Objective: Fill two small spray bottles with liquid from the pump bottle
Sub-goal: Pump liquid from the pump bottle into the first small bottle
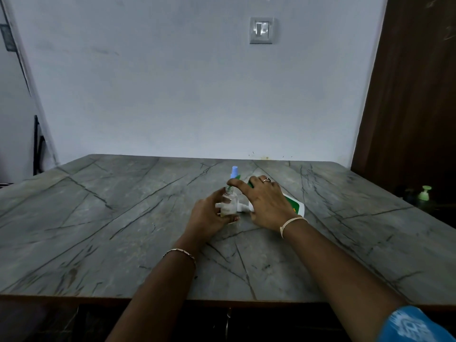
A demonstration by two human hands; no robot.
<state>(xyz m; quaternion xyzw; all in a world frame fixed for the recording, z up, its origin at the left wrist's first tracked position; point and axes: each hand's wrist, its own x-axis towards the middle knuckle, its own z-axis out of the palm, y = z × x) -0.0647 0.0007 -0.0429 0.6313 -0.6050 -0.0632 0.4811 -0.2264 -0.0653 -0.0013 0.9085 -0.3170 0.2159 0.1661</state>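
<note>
My left hand (209,213) grips a small clear spray bottle (229,202) standing upright at the middle of the marble table (123,218). My right hand (266,203) reaches over from the right, and its thumb and forefinger pinch the green spray head (230,187) at that bottle's neck. A second small bottle with a blue cap (234,171) stands just behind, mostly hidden. The white pump bottle with a green label (294,206) lies on its side under my right hand, with its white nozzle (240,208) pointing left.
A wall with a light switch (261,30) rises behind the table's far edge. A brown door (414,95) is at the right. Below it a dark bottle with a green pump (425,193) stands beyond the table's right edge.
</note>
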